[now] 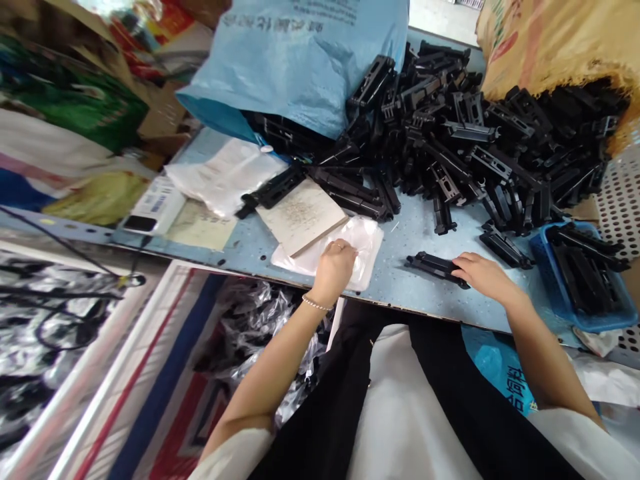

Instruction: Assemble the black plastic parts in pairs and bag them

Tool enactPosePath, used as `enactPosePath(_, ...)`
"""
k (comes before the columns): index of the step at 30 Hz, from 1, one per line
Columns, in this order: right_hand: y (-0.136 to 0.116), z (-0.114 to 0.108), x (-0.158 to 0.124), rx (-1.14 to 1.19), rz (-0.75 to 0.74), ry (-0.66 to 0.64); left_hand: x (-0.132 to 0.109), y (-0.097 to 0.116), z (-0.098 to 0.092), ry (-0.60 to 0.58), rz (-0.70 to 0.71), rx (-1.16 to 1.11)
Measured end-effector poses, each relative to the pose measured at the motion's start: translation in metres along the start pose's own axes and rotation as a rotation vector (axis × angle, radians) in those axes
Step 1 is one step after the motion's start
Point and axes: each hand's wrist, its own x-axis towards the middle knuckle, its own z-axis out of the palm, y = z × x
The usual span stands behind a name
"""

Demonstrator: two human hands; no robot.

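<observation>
My left hand (336, 268) is closed, its fingertips pinching at a stack of clear plastic bags (366, 248) near the table's front edge. A whitish square block (301, 217), speckled with dark specks on top, lies over part of those bags. My right hand (484, 275) grips the right end of a long black plastic part (434, 265), which lies flat on the blue table. Slightly behind that hand is another loose black part (507, 245). The fingertips of my left hand are partly hidden by the hand itself.
A large heap of black parts (450, 133) spreads across the back, spilling from a blue sack (305, 60) and a yellow woven sack (565, 47). To the right stands a blue basket (590, 325) holding several parts. A white box (156, 205) sits at left; bagged parts (265, 320) lie below the table.
</observation>
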Motion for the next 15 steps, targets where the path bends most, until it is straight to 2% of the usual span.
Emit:
enactPosePath(3, -0.014, 0.014, 0.006, 0.422, 0.061, 0.062, 0.008, -0.017, -0.013, -0.051, -0.199, -0.172)
enactPosePath(5, -0.037, 0.024, 0.017, 0.819, 0.125, 0.076, 0.011, -0.024, -0.023, -0.107, -0.294, -0.263)
enactPosePath(7, -0.07, 0.032, 0.036, 1.25, 0.163, 0.084, 0.014, -0.025, -0.027, -0.164, -0.315, -0.327)
enactPosePath(10, -0.123, 0.041, 0.074, 1.765, 0.017, 0.085, 0.017, -0.022, -0.025, -0.197, -0.337, -0.34)
enactPosePath(13, -0.164, 0.048, 0.112, 2.018, -0.1, 0.1, 0.013, -0.019, -0.022, -0.097, -0.338, -0.29)
enactPosePath(15, -0.178, 0.054, 0.129, 2.016, -0.032, 0.139, 0.006, -0.02, -0.026, -0.018, -0.228, -0.219)
